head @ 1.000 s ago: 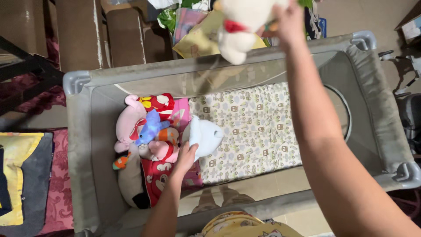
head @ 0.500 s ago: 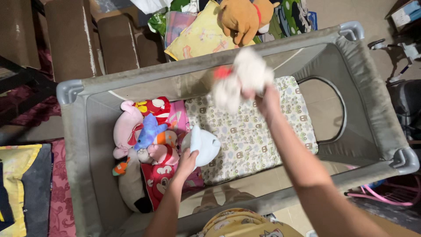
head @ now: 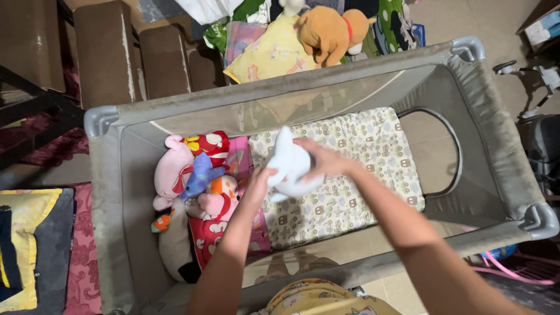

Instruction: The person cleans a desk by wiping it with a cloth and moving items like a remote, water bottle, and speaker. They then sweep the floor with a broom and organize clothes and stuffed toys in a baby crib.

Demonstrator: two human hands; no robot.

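Over a grey fabric playpen (head: 504,125), mid-air: pale blue-white soft toy (head: 290,166), plush and rounded, caught between two bare hands. Right hand (head: 324,160) curled over its top and far side, fingers wrapped; left hand (head: 259,182) pressed against its near side, fingers bent around the edge. Held clear of the patterned cream mattress pad (head: 356,175) below, just beside a heap of stuffed animals (head: 201,186) in pink, red, blue and orange at the playpen's left end. Beyond the far rail, a tan plush dog (head: 326,35) on a yellow cushion (head: 271,55).

Risks as judged: grip light and two-sided, so possibly a slip onto the pad. Left forearm close above the heap, so perhaps a brush that topples the pink toy (head: 172,169). Leaning far over the rail, likely some loss of balance.
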